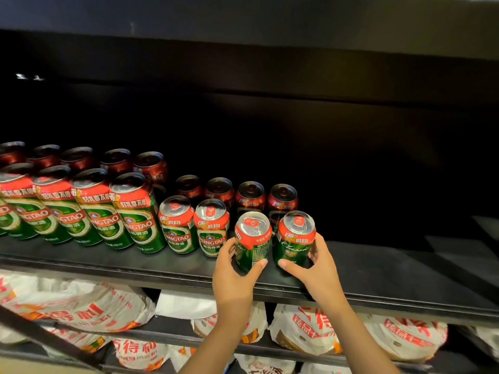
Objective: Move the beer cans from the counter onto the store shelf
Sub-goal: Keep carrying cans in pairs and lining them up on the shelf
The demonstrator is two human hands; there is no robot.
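Observation:
Two short green-and-red beer cans stand at the front of the black store shelf (378, 282). My left hand (233, 276) is wrapped around the left can (252, 240), which tilts slightly left. My right hand (314, 271) grips the right can (295, 238), which stands upright. To their left are two more short cans (194, 228), then several tall green cans (135, 211). A second row of cans (251, 195) stands behind in shadow.
The shelf's right half is bare and dark, with a black back wall. A lower shelf holds several white bags with red print (305, 327). A dark diagonal bar (46, 336) crosses the lower left corner.

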